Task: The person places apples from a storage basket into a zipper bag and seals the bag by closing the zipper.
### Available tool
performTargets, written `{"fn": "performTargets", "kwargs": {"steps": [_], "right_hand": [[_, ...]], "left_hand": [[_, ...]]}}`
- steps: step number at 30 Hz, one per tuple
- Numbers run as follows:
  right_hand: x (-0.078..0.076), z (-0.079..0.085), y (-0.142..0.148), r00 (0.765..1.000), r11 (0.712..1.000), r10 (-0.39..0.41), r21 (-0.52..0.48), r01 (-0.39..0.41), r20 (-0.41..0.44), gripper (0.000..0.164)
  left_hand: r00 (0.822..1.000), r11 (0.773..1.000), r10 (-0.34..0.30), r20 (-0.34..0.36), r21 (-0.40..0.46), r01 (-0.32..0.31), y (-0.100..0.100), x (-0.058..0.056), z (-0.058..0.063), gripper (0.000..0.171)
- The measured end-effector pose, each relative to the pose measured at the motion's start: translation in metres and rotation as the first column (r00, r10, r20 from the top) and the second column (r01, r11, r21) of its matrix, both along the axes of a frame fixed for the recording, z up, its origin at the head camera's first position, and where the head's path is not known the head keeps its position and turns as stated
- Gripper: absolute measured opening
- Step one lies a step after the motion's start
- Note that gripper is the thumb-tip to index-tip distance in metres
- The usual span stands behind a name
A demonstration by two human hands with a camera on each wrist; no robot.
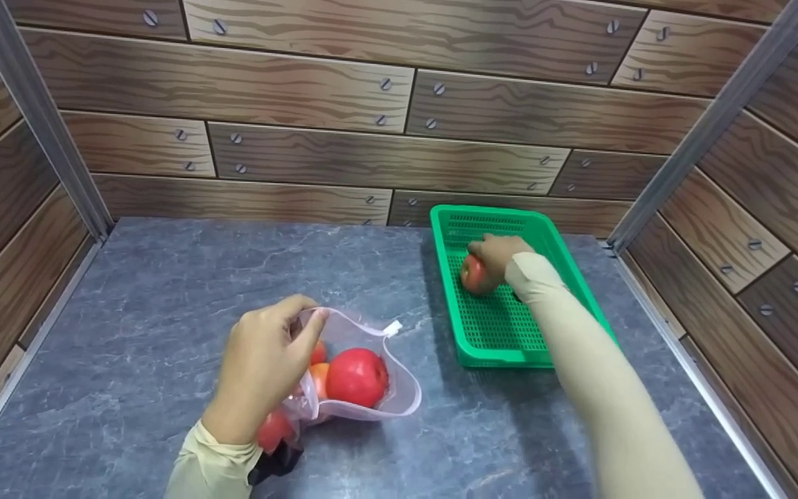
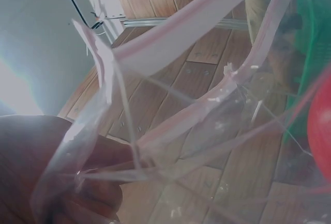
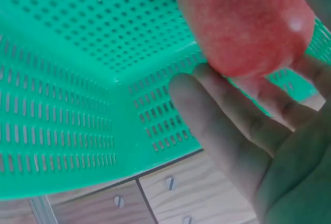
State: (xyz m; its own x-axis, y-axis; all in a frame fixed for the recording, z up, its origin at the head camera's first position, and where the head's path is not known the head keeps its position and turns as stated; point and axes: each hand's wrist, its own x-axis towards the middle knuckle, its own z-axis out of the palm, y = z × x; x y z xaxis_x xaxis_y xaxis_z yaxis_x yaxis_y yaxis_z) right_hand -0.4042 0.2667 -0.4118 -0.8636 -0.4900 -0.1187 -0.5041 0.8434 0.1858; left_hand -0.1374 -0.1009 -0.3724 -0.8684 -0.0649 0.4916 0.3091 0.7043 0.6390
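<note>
My left hand pinches the rim of a clear zip bag between thumb and fingers, and the bag's mouth gapes toward the right. Inside lie a large red apple and orange-red fruits, partly hidden by the hand and the folded film. Through the film near my left wrist another red fruit shows. In the left wrist view the pink-edged bag rim stretches across the picture. My right hand reaches into a green basket and holds a red apple, its fingers curled against it.
The basket stands on a grey marbled tabletop, right of the bag. Wood-patterned walls with metal corner strips enclose the table at the back and sides. A black object sits beneath my left wrist.
</note>
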Motion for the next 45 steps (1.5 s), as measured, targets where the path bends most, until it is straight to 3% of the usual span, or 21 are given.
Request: {"fn": "performTargets", "kwargs": {"steps": [7, 9, 11, 12, 13, 16, 18, 19, 21, 22, 23, 24, 26, 30, 33, 39, 45], "right_hand": [[0.046, 0.047, 0.013, 0.988, 0.969, 0.040, -0.234, -0.075, -0.152, 0.068], [0.067, 0.059, 0.017, 0.971, 0.945, 0.035, -0.307, -0.109, -0.237, 0.071], [0.093, 0.069, 0.018, 0.943, 0.904, 0.010, -0.400, -0.151, -0.334, 0.073], [0.108, 0.073, 0.016, 0.928, 0.865, -0.005, -0.467, -0.182, -0.373, 0.073], [0.123, 0.075, 0.011, 0.917, 0.808, -0.010, -0.543, -0.228, -0.399, 0.074], [0.169, 0.078, -0.013, 0.863, 0.577, 0.025, -0.698, -0.424, -0.504, 0.074], [0.197, 0.077, -0.034, 0.805, 0.421, 0.065, -0.715, -0.558, -0.590, 0.070], [0.208, 0.077, -0.044, 0.769, 0.358, 0.074, -0.703, -0.615, -0.635, 0.067], [0.226, 0.075, -0.061, 0.697, 0.271, 0.062, -0.660, -0.701, -0.714, 0.065], [0.232, 0.073, -0.068, 0.676, 0.231, 0.057, -0.649, -0.725, -0.735, 0.064], [0.237, 0.071, -0.074, 0.668, 0.196, 0.054, -0.649, -0.735, -0.742, 0.063], [0.241, 0.069, -0.079, 0.673, 0.179, 0.056, -0.655, -0.734, -0.738, 0.063], [0.243, 0.064, -0.084, 0.690, 0.193, 0.066, -0.670, -0.717, -0.720, 0.063], [0.242, 0.057, -0.085, 0.726, 0.313, 0.081, -0.675, -0.669, -0.682, 0.065], [0.242, 0.055, -0.082, 0.742, 0.348, 0.083, -0.678, -0.647, -0.665, 0.069], [0.244, 0.054, -0.080, 0.782, 0.365, 0.076, -0.713, -0.599, -0.618, 0.082], [0.246, 0.050, -0.082, 0.801, 0.358, 0.094, -0.731, -0.581, -0.591, 0.084]], "left_hand": [[1.000, 1.000, 0.002, -0.003, 0.000, -0.002, 0.000, -0.001, -0.001, 0.004], [1.000, 1.000, 0.001, -0.002, -0.001, -0.001, 0.001, -0.001, -0.001, 0.004], [1.000, 1.000, -0.005, 0.002, -0.002, 0.005, 0.002, -0.002, -0.001, 0.004], [1.000, 1.000, -0.009, 0.006, -0.002, 0.009, 0.002, -0.002, -0.001, 0.004], [1.000, 1.000, -0.013, 0.010, -0.002, 0.013, 0.002, -0.002, -0.001, 0.004], [0.999, 1.000, -0.026, 0.020, -0.004, 0.026, 0.002, -0.002, -0.001, 0.004], [1.000, 1.000, -0.023, 0.013, -0.010, 0.023, 0.002, -0.002, 0.000, 0.005], [1.000, 1.000, -0.016, 0.004, -0.015, 0.016, 0.002, -0.002, 0.000, 0.005], [1.000, 1.000, -0.001, -0.017, -0.025, 0.000, 0.001, -0.003, 0.000, 0.005], [1.000, 1.000, 0.005, -0.025, -0.028, -0.005, 0.001, -0.003, 0.000, 0.005], [0.999, 0.999, 0.009, -0.031, -0.030, -0.010, 0.001, -0.003, 0.000, 0.006], [0.999, 0.999, 0.012, -0.034, -0.031, -0.013, 0.001, -0.003, 0.000, 0.006], [0.999, 1.000, 0.013, -0.031, -0.028, -0.014, 0.002, -0.002, 0.000, 0.006], [1.000, 1.000, 0.010, -0.019, -0.023, -0.011, 0.003, 0.000, -0.001, 0.005], [1.000, 1.000, 0.007, -0.026, -0.023, -0.007, 0.004, 0.000, -0.001, 0.005], [0.997, 0.999, 0.005, -0.071, -0.037, -0.008, 0.005, -0.001, -0.002, 0.005], [0.998, 1.000, 0.002, -0.067, -0.031, -0.004, 0.005, 0.000, -0.003, 0.004]]}}
